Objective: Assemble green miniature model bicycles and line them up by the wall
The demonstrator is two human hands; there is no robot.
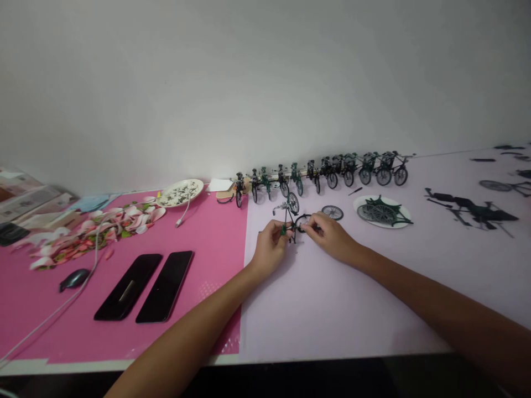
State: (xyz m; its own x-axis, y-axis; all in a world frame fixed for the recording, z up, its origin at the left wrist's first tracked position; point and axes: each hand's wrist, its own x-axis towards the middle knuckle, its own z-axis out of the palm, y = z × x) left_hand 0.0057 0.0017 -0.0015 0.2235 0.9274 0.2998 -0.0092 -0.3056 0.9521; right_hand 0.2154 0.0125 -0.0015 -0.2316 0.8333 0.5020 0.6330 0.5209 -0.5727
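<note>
Holding a model bicycle [293, 205] on the lavender side, right of the pink seam

Front edge [224, 359] of the table is nearest you; below it's too dark to make out. Lavender sheet [332, 309] spreads between your forearms from that edge up to your hands, so your open room is there. Both forearms run out of frame. Two black phones [165, 287] sit left of your left forearm.

Your left hand [271, 246] pinches the bicycle at a green part. Your right hand [326, 235] has fingertips drawn in at its other side; can't tell if they grip. Your fingers hide much of the frame; one wheel and the handlebar show beyond them.

Loose wheel [332, 212] lies just past your right hand. Plate [364, 200] to its right holds overlapping parts, hard to count. Farther right, black parts [489, 213]; some at the picture's edge are cut off. Bicycle row [332, 178] lines the wall [265, 83], overlapping at its right end.
</note>
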